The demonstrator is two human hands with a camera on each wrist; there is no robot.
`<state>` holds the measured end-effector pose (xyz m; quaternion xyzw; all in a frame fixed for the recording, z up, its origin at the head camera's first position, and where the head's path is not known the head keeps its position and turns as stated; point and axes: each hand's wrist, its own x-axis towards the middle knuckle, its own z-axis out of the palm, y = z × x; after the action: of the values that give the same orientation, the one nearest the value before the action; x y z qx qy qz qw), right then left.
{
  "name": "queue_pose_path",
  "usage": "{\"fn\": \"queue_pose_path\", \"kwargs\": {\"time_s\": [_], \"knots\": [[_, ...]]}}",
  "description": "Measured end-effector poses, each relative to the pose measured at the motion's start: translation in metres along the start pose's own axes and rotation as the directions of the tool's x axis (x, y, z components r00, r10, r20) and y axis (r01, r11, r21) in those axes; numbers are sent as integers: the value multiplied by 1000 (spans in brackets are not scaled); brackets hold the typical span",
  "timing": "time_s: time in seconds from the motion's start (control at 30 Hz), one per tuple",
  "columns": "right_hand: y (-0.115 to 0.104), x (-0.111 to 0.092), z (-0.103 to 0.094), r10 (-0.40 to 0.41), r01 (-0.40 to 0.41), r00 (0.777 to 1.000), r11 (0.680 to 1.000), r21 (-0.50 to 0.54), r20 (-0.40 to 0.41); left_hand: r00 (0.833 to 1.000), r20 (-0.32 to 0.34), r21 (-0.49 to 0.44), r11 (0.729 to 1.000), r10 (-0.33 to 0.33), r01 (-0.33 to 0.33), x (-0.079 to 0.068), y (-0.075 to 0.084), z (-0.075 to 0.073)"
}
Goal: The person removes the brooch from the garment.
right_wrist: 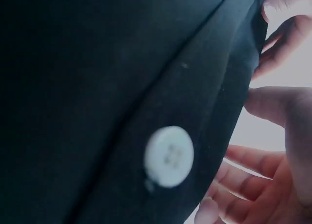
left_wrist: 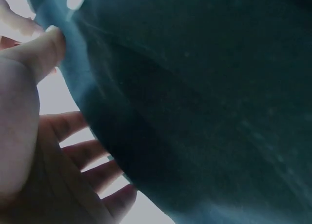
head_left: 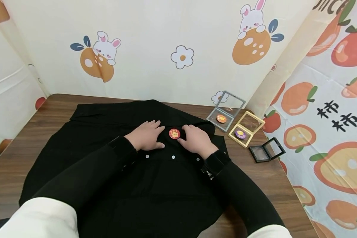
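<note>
A black garment with white buttons, a shirt by its look, lies spread over the table. On it sits a round red badge with a yellow design. My left hand rests on the cloth left of the badge, fingers spread, thumb below. To the badge's right, my right hand lies on the cloth with its fingers slightly bent and thumb close to the badge's edge. A white button shows large in the right wrist view. In the left wrist view, dark cloth fills most of the frame beside the left fingers.
At the back right stand three opened cases: a grey one holding an orange badge, a yellow one holding a purple badge, and a black one. Printed cloth walls border the wooden table.
</note>
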<state>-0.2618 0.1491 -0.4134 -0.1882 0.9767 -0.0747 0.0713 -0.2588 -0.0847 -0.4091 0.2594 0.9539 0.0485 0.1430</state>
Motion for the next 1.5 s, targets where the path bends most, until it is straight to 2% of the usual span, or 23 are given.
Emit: {"fn": "queue_pose_path", "kwargs": {"time_s": [0.1,0.23,0.43,0.77,1.03,1.2,1.37,1.5], "knots": [[-2,7,1,4,-3,1000,1000,-18,25,1000,23,1,1000,-12,12,8,1,1],[-2,14,1,-30,32,999,998,-45,43,998,45,10,999,-31,31,14,0,2],[-1,19,1,-61,66,997,994,-87,54,994,83,7,998,-68,67,16,0,6],[0,22,3,-78,83,996,988,-129,41,995,88,2,998,-56,56,20,2,6],[-14,30,3,-148,154,988,960,-235,42,995,89,-15,998,-52,53,18,-2,4],[-19,35,4,-188,200,980,941,-274,69,995,89,-24,999,-40,43,19,-4,4],[-18,37,4,-177,189,982,950,-247,69,995,94,-21,999,-38,40,21,-7,6],[-15,37,2,-178,186,982,965,-183,56,995,92,-17,999,-38,40,21,-7,7]]}}
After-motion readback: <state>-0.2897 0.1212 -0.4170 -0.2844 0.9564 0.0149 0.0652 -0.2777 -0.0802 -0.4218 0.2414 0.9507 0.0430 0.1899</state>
